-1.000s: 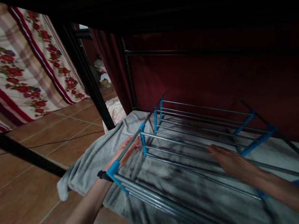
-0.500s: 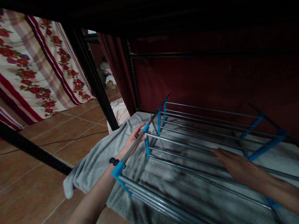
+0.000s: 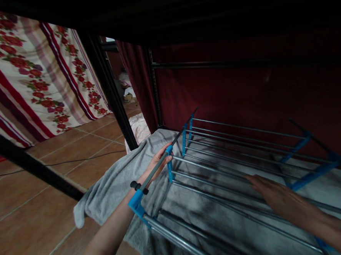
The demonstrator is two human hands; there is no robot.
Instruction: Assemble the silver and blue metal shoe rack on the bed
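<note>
A rack of silvery metal tubes (image 3: pixel 220 190) with blue plastic joints (image 3: pixel 136 203) lies on its side over a grey blanket (image 3: pixel 105 193). My left hand (image 3: pixel 158 161) closes around a blue joint (image 3: pixel 168 150) on the rack's left side, where a thin dark rod (image 3: pixel 155 169) passes through. That rod runs above my left wrist, which wears a dark band (image 3: pixel 135 185). Over on the right, my right hand (image 3: pixel 269 192) is closed on one of the long tubes, palm down. Its thumb and the undersides of its fingers are hidden.
Black metal posts (image 3: pixel 113 92) and a dark structure overhead frame this space. A maroon cloth (image 3: pixel 214 94) hangs behind the rack. Leftward are brown floor tiles (image 3: pixel 19 213), a black cable (image 3: pixel 88 157) and a flowered cloth (image 3: pixel 40 81).
The rack and both hands appear slightly farther right and lower as the view shifts. The near tubes now look spread apart, showing more blanket between them. Both hands keep their holds.
</note>
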